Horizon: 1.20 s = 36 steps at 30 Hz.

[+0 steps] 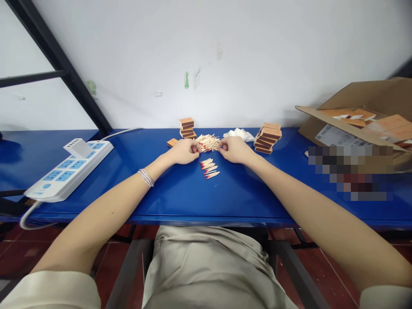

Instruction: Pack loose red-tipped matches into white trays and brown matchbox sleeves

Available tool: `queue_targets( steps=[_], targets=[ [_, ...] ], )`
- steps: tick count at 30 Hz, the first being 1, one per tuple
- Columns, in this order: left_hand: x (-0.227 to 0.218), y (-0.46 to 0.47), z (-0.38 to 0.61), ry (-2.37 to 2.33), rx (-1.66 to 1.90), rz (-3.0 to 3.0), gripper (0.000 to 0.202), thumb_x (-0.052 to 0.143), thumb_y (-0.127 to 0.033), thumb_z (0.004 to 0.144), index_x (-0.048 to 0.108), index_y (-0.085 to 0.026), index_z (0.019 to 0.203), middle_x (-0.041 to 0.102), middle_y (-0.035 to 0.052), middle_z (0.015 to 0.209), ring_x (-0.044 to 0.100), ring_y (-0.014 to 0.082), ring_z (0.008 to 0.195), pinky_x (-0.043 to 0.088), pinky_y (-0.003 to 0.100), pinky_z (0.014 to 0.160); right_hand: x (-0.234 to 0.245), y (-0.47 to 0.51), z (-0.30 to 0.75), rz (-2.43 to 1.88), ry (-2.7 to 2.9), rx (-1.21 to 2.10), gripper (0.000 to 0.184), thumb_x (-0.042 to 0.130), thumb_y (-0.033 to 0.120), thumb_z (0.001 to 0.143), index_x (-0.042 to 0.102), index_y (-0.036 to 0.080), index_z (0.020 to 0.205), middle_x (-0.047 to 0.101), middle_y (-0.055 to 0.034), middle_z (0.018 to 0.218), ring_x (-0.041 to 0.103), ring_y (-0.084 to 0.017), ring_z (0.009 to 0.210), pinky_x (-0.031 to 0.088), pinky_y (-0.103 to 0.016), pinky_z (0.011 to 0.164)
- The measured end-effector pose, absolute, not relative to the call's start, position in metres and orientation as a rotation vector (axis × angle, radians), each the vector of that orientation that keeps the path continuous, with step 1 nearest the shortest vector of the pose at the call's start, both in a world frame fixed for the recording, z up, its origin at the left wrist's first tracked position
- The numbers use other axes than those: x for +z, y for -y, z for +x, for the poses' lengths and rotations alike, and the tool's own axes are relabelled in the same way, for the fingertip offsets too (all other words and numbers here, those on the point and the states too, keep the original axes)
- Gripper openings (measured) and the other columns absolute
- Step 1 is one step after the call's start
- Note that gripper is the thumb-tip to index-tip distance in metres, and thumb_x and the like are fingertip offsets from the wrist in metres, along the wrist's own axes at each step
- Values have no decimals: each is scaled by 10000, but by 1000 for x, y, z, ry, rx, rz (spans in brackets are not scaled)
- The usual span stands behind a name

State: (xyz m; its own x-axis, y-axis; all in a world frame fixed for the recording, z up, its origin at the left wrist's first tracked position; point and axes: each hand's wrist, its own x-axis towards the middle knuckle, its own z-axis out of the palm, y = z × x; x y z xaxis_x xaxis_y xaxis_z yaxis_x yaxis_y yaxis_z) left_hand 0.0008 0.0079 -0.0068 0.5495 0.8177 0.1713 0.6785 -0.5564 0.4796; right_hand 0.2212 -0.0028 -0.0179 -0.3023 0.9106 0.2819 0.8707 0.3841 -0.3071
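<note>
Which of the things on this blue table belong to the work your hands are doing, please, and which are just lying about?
In the work:
left hand and right hand, at the loose match pile
row of matches between the hands
matchbox stacks
single matchbox

Lying about:
power strip
white tissue
cardboard box

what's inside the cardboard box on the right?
The cardboard box holds orange matchboxes like the stacks on the table. Its flap hides whatever lies deeper.
</note>
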Motion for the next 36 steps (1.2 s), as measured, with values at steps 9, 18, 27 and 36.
queue_targets(
  steps=[9, 18, 27, 36],
  targets=[
    [-6, -7, 0, -1234, 531, 2452, 213, 594, -120, 674, 689, -144, 863, 648, -1, 700, 544, 94, 582, 429, 221, 598, 2, 11, 232, -1766, 2376, 145, 145, 544, 98, 710, 669, 160, 752, 695, -81, 783, 584, -186, 692, 380, -265, 613],
    [-7, -7, 1, -1204, 554, 2462, 210, 590, -118, 671, 689, -135, 856, 653, 2, 688, 546, 96, 584, 428, 220, 602, 1, 22, 216, -1429, 2422, 307, 140, 549, 135, 745, 679, 154, 793, 681, -39, 776, 557, -135, 640, 396, -240, 624],
    [-8, -8, 0, -1195, 569, 2466, 213, 591, -128, 679, 699, -138, 862, 671, 4, 708, 538, 92, 572, 419, 221, 587, -7, 21, 207, -1235, 2393, 274, 138, 527, 117, 754, 658, 156, 765, 656, -44, 768, 541, -142, 668, 382, -249, 638],
    [-8, -9, 0, -1179, 564, 2472, 186, 597, -145, 690, 698, -142, 847, 674, 6, 709, 549, 95, 584, 425, 221, 595, -11, 18, 210, -1245, 2318, 489, 107, 521, 133, 802, 616, 171, 831, 681, -36, 859, 578, -149, 751, 403, -258, 691]
  ],
)
